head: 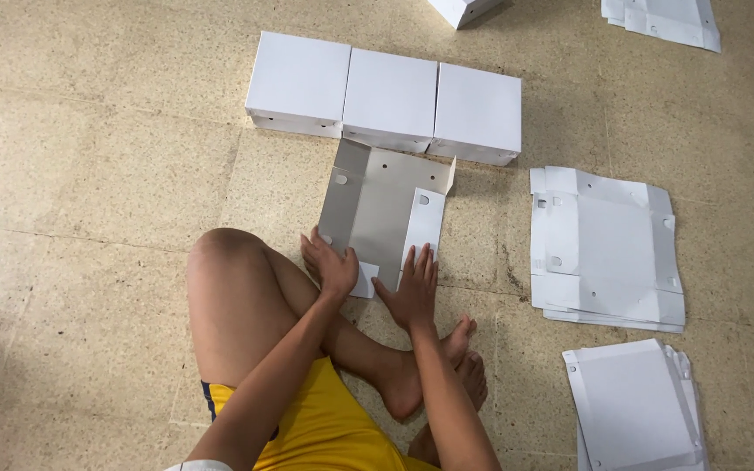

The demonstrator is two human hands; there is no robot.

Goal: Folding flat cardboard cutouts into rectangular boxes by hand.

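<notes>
Grey-white card, thin and smooth, is lying part-folded on the speckled beige floor (89,174): a flat box blank (377,205) with its grey inner face up, small punched holes along the flaps, and its side walls beginning to rise at 9 and 3 o'clock. It is sitting directly in front of the seated person's crossed legs, its far edge touching the row of three finished boxes (386,96) at 12 o'clock.

Both hands are working its near edge. The left hand (332,264) is spread, fingers pressing the near-left corner flap, not clenched around anything. The right hand (412,292) is lying flat and open, fingertips on the narrow white flap at the near-right. Neither is gripping; both are pushing down on card.

Judged from this, the folding step is under way: the creases at the near end are being set while the far flaps are already standing a little. The next move would seem to call for lifting the near wall along its crease and tucking tabs into slots, which needs a firm, even press so the card bends on the score line and not beside it.

At 3 o'clock a stack of flat blanks (606,249) is lying, and another stack (634,406) at 4 o'clock, both crisp-edged and matt white. More blanks (663,19) are showing at 1 o'clock.
</notes>
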